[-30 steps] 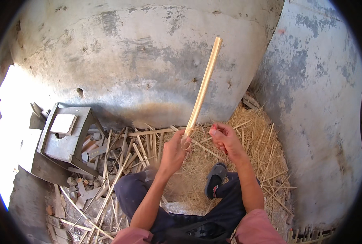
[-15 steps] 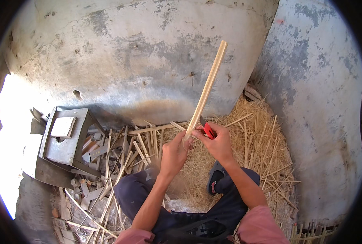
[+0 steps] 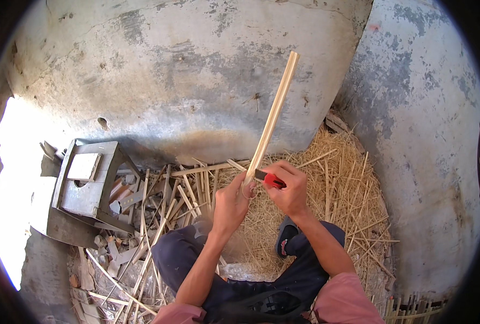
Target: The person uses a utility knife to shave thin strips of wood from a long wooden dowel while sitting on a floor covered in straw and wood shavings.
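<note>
My left hand [image 3: 232, 208] is closed round the lower end of a bundle of pale wooden strips [image 3: 274, 110]. The bundle stands up and leans to the right, with its top end in front of the wall. A thin loop hangs at its base beside my left fingers; I cannot tell what it is made of. In my right hand [image 3: 289, 191] is a red utility knife [image 3: 274, 181], its dark blade pointing left at the bundle's lower end. The blade tip is at or very near the strips; whether it touches them I cannot tell.
Straw-like shavings [image 3: 353, 200] cover the floor ahead and right. Loose wooden strips [image 3: 188, 197] and rubble lie at left, below a tipped grey wooden stool [image 3: 97, 183]. A worn plaster wall [image 3: 197, 81] rises ahead; another wall [image 3: 418, 135] stands right.
My right hand has turned the knife so its blade points left toward the bundle instead of up. The bundle has swung slightly left at its top; my left hand stays in place.
</note>
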The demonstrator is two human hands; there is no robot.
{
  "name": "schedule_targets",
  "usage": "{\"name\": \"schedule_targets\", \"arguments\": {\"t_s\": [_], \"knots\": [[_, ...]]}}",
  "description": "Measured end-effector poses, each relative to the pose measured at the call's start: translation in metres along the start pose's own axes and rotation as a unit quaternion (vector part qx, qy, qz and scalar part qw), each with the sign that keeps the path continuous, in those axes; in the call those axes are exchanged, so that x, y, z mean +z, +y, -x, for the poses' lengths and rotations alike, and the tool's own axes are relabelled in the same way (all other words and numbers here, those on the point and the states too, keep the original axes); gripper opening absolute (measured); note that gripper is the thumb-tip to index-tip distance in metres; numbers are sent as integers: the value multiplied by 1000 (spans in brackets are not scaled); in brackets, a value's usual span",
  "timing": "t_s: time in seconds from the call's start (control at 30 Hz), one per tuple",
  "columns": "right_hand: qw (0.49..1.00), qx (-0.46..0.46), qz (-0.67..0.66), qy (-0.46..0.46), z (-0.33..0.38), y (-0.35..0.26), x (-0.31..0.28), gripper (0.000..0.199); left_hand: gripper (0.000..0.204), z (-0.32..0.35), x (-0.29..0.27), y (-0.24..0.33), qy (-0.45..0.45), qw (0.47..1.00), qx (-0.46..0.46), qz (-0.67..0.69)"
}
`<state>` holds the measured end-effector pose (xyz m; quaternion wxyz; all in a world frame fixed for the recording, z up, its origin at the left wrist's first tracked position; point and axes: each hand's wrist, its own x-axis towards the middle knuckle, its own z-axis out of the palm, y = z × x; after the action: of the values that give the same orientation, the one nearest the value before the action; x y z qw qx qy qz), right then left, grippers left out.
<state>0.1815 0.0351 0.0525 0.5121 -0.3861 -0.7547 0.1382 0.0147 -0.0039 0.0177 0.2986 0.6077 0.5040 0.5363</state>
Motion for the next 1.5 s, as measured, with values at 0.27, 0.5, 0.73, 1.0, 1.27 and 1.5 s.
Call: {"name": "schedule_targets", "arguments": {"t_s": [0.27, 0.5, 0.73, 1.0, 1.27, 1.5], "knots": [[994, 20, -51, -98, -7, 11, -16, 19, 31, 2, 1, -7, -65, 993, -49, 89], [980, 95, -125, -123, -10, 18, -25, 15, 39, 3, -1, -9, -116, 975, -110, 152], [948, 175, -204, -170, -12, 28, -38, 16, 41, 4, -2, -4, -120, 975, -120, 146], [897, 258, -319, -163, -14, 21, -46, 16, 50, 4, -4, 3, -136, 965, -134, 178], [869, 273, -386, -148, -11, 23, -40, 16, 46, 2, -5, 6, -117, 973, -92, 176], [828, 178, -527, 72, -23, 57, -94, 26, 38, -9, -33, -23, 19, 973, -165, 160]]}}
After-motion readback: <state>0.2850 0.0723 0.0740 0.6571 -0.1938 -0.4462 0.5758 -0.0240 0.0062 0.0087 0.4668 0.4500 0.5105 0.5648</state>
